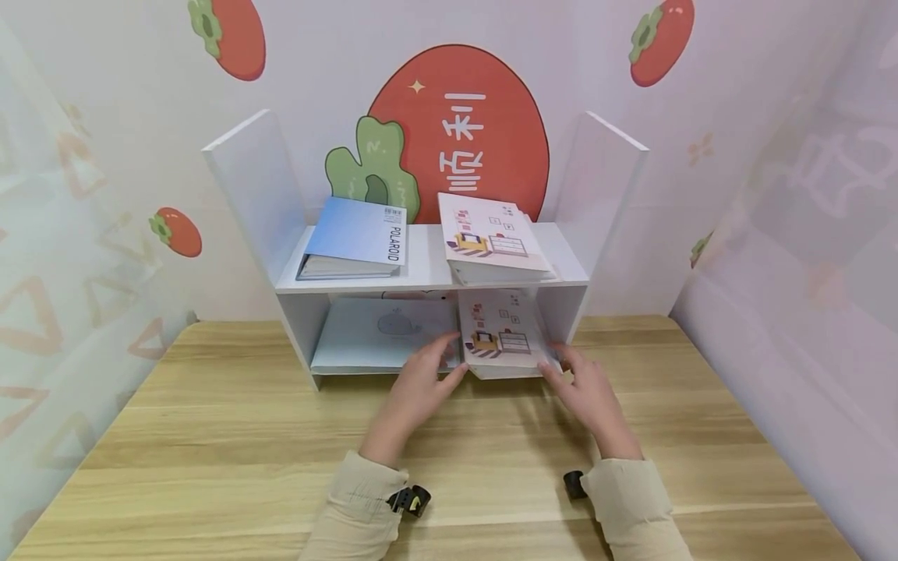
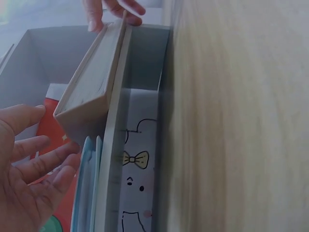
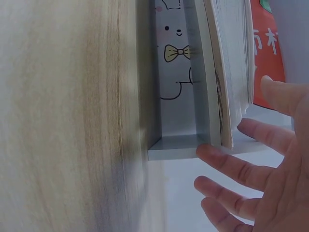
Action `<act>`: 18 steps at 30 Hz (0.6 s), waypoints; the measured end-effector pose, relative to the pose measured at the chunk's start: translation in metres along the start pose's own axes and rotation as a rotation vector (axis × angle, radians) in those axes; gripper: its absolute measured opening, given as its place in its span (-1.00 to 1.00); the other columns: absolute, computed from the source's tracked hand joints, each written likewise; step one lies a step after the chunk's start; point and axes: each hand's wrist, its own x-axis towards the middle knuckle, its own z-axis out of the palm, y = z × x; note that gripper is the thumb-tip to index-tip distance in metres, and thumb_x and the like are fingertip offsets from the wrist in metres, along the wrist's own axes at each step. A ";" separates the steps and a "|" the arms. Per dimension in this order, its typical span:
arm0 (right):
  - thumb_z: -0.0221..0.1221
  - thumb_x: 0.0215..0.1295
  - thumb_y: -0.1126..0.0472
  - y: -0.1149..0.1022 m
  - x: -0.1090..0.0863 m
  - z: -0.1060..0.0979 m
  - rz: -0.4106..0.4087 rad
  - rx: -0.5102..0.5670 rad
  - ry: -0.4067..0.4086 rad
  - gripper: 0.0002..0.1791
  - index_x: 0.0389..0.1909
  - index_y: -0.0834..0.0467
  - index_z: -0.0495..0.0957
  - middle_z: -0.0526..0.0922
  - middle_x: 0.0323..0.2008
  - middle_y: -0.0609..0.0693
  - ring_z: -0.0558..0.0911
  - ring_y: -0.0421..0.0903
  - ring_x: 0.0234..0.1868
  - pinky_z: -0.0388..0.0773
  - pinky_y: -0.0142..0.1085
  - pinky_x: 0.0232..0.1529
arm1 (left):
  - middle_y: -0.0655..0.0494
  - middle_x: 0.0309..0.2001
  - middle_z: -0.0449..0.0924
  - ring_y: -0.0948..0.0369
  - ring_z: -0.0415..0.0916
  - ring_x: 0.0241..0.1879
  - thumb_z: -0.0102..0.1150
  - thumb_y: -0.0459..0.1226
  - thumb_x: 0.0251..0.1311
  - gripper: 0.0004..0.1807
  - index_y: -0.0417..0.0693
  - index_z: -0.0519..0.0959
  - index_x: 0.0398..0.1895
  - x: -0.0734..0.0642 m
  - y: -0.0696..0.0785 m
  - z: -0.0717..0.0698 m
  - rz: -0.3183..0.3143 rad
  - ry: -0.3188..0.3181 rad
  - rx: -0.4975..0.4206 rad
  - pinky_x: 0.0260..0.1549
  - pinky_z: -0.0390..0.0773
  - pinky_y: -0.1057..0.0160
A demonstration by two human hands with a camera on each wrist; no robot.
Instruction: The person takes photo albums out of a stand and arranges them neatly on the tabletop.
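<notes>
Beige sleeves lead to my left hand and right hand, fingers loosely spread, wide on either side of the illustrated book, which lies cover-up on the lower right of the white rack. Nudging both edges evenly seems wisest (the whale-printed book sits close on its left). Wood-grain table stretches beneath; pale backdrop, dotted with cartoon fruit, stands behind.
</notes>
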 end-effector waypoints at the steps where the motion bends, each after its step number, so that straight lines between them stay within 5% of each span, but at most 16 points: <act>1: 0.09 0.45 -0.04 0.000 0.000 0.000 0.001 0.001 0.001 -0.43 0.33 0.23 0.40 0.65 -0.01 0.29 0.58 0.22 0.00 0.52 0.14 0.00 | -0.08 0.08 0.64 0.01 0.62 0.01 0.20 -0.14 0.35 -0.42 -0.13 0.37 0.37 0.000 0.000 0.002 0.006 -0.003 -0.004 0.02 0.64 0.03; 13: 0.09 0.46 -0.01 -0.001 0.000 0.005 0.022 0.056 -0.009 -0.42 0.32 0.29 0.39 0.54 0.21 0.35 0.58 0.28 0.12 0.53 0.17 0.12 | -0.10 -0.08 0.71 0.05 0.67 -0.11 0.18 -0.22 0.37 -0.53 -0.18 0.47 0.29 0.003 0.001 0.013 0.067 -0.016 0.021 -0.06 0.67 0.11; 18: 0.14 0.42 0.03 -0.001 0.002 0.006 0.035 0.070 -0.004 -0.45 0.29 0.29 0.44 0.63 -0.03 0.31 0.62 0.14 -0.11 0.61 -0.04 -0.12 | -0.10 -0.12 0.73 0.07 0.67 -0.15 0.19 -0.22 0.36 -0.55 -0.16 0.51 0.26 0.002 0.003 0.013 0.060 -0.015 0.042 -0.11 0.68 0.14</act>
